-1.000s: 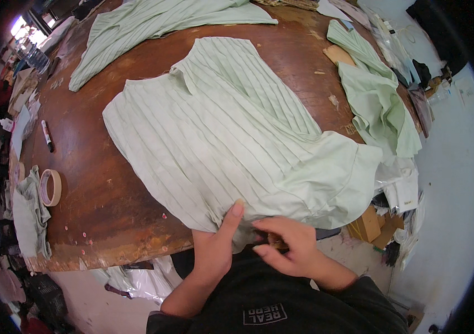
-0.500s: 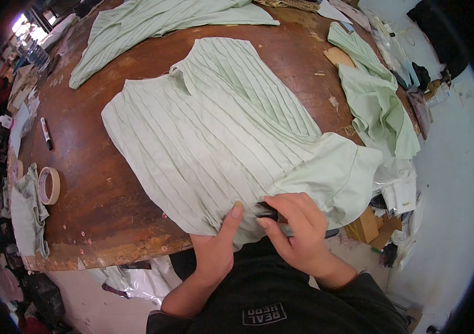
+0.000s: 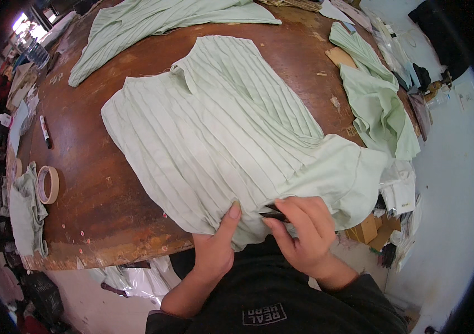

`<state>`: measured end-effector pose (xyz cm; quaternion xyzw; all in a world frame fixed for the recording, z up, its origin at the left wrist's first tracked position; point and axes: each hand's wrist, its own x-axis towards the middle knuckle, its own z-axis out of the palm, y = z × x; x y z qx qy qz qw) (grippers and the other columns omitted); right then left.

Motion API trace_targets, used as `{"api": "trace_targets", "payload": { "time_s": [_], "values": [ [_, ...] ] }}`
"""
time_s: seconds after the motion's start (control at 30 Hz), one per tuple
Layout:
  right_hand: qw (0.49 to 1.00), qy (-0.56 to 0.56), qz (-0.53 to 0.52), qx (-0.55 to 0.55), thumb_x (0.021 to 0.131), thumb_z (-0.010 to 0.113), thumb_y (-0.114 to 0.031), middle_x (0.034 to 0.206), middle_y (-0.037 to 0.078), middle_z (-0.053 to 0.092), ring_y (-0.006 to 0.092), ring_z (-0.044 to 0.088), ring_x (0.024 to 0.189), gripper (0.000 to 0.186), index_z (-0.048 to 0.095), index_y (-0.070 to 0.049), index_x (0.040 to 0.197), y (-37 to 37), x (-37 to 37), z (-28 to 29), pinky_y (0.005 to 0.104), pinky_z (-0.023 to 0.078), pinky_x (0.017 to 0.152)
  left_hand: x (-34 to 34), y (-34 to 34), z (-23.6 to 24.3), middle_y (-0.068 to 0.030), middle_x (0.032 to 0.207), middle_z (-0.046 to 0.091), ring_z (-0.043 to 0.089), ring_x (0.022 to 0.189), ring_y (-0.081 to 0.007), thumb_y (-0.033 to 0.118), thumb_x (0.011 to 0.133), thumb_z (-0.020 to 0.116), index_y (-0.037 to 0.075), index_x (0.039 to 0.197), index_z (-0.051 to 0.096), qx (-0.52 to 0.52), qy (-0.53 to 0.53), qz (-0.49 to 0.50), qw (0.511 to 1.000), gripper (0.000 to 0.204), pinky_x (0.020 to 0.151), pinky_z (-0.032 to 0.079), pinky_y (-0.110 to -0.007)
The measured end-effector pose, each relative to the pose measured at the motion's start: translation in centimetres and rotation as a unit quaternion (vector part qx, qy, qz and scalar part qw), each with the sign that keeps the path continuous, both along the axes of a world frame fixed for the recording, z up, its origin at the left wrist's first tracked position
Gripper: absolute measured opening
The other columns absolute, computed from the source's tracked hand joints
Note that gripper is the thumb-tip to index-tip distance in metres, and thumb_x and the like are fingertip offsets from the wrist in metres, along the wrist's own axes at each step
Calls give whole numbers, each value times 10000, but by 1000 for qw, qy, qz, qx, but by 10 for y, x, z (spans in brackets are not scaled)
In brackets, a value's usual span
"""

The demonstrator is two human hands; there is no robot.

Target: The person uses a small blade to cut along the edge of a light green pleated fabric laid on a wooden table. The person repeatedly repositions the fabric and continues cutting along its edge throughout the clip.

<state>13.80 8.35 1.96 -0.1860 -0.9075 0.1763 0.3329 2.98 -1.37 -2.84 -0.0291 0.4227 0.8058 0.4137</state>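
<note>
A pale green pleated garment (image 3: 203,133) lies spread on the table, its near edge hanging toward me. My left hand (image 3: 217,245) pinches that near edge, thumb on top and the fingers hidden under the cloth. Just to the right, my right hand (image 3: 306,231) is closed around small dark thread snips (image 3: 273,215). Their narrow tip points left, over the cloth close to my left thumb. Most of the snips is covered by my fingers, and I cannot make out any thread at the tip.
The brown wooden table (image 3: 109,183) has a worn front edge. Tan tape rolls (image 3: 48,185), a marker (image 3: 45,132) and a folded cloth (image 3: 28,214) lie at the left. More green fabric sits at the back (image 3: 164,22) and the right (image 3: 379,100). Cardboard boxes (image 3: 365,229) stand low right.
My right hand has shifted slightly right with the snips, whose blades now look closer together. My left hand keeps its pinch almost in place. The garment's right part has moved a little rightward.
</note>
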Motion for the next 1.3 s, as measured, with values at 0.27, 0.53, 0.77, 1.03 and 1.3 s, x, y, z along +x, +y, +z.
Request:
{"api": "trace_targets", "payload": {
  "time_s": [0.27,0.53,0.77,1.03,1.3],
  "values": [
    [999,-16,27,-8,705,761,-71,886,130,625,269,587,679,342,636,36,1005,4,-5,-2,341,471,570,0,-1,0,-79,1249,505,514,1110,-157,-25,866,638,1,1341,380,3,-4,-13,1000,540,949,426,-285],
    [999,-7,30,-12,707,760,-70,857,112,629,254,579,650,311,645,26,980,2,-8,-4,332,464,551,2,0,2,-75,1227,512,518,1092,-152,-22,869,635,3,1326,396,3,1,-14,1000,516,939,428,-281],
    [999,-11,37,16,693,755,-68,837,94,632,225,565,624,279,654,12,941,3,-10,-3,308,445,514,4,-1,-1,-73,1207,518,521,1066,-143,-14,867,640,-13,1301,408,-25,40,-20,999,492,915,431,-263],
    [999,-6,27,23,689,756,-64,833,91,634,220,560,611,262,653,9,918,3,-8,-5,307,443,508,4,-1,2,-74,1207,516,518,1068,-144,-10,867,643,-15,1305,405,-17,48,-23,998,498,916,431,-264],
    [1000,11,28,-4,714,747,-49,829,109,635,235,572,621,258,646,13,943,2,-6,-6,304,450,525,4,-1,2,-79,1222,509,513,1080,-151,-16,860,650,-21,1314,395,-14,52,-21,998,521,934,423,-272]
  ]
}}
